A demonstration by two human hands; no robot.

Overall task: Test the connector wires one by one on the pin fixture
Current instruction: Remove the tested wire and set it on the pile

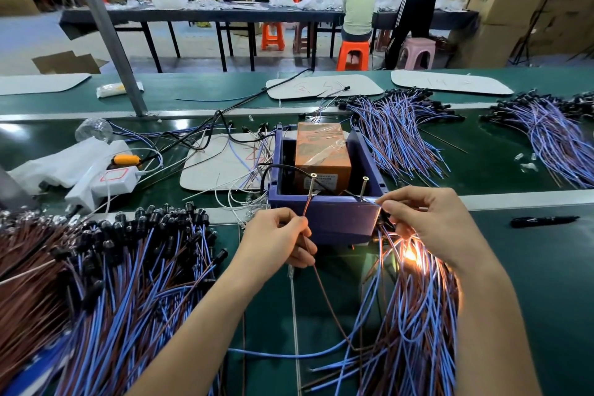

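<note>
While pinched in both hands' grips, thin brown wire (309, 212) against upright threaded screw (311, 186).

Centre of the bench (514, 299): open bin (324, 212) holding a box (321, 151), two screws (312, 185) upright at its near wall. Left and right of it — wire heaps (122, 273). Far right, a pen (543, 221).
</note>
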